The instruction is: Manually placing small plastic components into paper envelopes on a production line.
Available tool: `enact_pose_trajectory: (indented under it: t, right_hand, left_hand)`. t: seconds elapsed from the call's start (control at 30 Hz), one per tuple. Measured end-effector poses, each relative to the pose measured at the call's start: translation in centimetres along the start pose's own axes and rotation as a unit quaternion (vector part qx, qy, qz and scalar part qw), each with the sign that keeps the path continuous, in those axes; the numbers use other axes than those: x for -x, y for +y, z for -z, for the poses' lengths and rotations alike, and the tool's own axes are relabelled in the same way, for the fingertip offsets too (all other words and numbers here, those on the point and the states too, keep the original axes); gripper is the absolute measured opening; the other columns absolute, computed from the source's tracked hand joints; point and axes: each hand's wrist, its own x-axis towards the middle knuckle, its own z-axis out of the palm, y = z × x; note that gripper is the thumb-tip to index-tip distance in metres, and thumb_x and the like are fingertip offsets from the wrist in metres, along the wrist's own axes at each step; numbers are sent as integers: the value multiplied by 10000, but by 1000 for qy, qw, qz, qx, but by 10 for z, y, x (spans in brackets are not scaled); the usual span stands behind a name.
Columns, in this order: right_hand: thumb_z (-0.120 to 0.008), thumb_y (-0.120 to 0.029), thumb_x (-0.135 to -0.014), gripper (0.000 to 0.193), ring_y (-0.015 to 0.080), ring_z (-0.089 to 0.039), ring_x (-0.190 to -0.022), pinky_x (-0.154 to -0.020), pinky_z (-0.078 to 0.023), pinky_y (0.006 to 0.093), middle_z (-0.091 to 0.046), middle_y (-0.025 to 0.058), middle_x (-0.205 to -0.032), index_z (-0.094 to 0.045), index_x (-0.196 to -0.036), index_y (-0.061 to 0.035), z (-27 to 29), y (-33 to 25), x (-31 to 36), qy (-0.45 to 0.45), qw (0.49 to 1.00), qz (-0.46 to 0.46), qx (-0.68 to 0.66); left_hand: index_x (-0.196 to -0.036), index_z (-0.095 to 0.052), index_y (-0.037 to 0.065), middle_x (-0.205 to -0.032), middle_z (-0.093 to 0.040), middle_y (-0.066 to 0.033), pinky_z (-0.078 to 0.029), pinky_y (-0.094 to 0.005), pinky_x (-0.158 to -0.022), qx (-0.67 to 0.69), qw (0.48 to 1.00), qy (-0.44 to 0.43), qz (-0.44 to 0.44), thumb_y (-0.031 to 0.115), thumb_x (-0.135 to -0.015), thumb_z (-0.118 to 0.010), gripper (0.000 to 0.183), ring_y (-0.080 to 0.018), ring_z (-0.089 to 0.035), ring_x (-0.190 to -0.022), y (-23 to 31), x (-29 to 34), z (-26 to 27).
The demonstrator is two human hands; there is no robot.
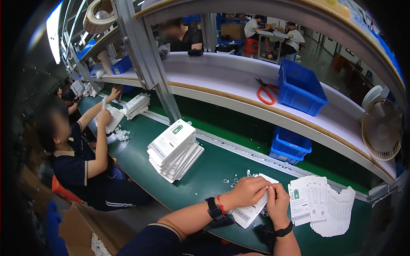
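Note:
Both my hands meet at the front edge of the green table on a flat white printed box point(249, 212). My left hand point(249, 191) closes over its upper end. My right hand point(277, 199) pinches the same end from the right side. A black band and a red string sit on my left wrist, a black band on my right. Small clear plastic bits point(236, 179) lie scattered just behind my hands. A fanned pile of flat white cartons point(321, 204) lies right of my hands. A neat stack of white boxes point(174, 150) stands to the left.
A co-worker point(81, 158) sits at my left handling white boxes, with another stack point(136, 105) nearby. Two blue bins point(300, 87) point(290, 145) and orange scissors point(266, 91) sit on and under the white shelf. A fan point(381, 128) stands far right. More people work behind.

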Motion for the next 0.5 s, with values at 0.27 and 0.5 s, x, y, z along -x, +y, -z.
enact_pose_trajectory:
  t: [0.27, 0.5]
  right_hand:
    - [-573, -106, -944, 130, 238, -589, -579, -552, -455, 332, -612, 158, -708, -602, -877, 2, -1, -3, 1, -6, 1000, 9, -8]
    - [-549, -95, -948, 133, 277, -598, -583, -556, -455, 355, -608, 164, -700, -590, -864, -1, -1, -2, 1, -18, 1000, 9, -5]
  left_hand:
    - [-991, -688, 26, -867, -690, -109, -526, -349, -618, -10, 1000, -5, 5, 29, -826, -617, 180, -284, -667, -713, 1, 1, 2]
    - [-988, -683, 21, -872, -687, -118, -526, -344, -615, -8, 1000, -9, 5, 47, -827, -634, 170, -275, -665, -696, -1, 1, 3]
